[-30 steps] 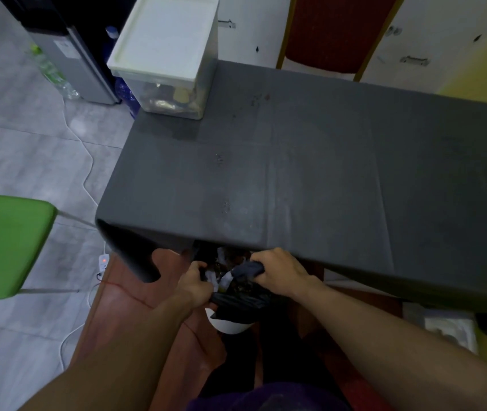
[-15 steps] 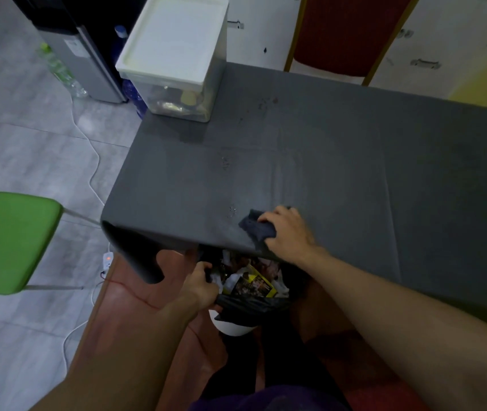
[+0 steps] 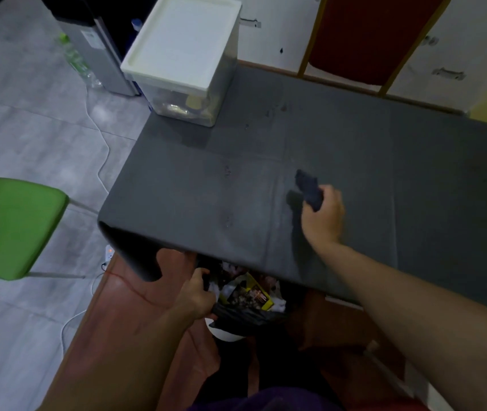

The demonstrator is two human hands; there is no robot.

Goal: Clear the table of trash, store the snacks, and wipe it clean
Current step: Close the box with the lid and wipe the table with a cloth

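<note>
- Right hand (image 3: pixel 323 216), clutching crumpled dark cloth (image 3: pixel 309 188), has advanced toward 12 o'clock over grey-clothed table (image 3: pixel 414 179).
- Left hand (image 3: pixel 198 296) grips black bin bag (image 3: pixel 245 314).
- Step: wiping; next, sweeping strokes.

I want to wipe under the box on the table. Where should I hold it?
Take the box by its two clear side walls just under the lid, coming from the near side across the table. It stands upright and the lid's rim overhangs, giving a ledge; the lid alone might lift off.
</note>
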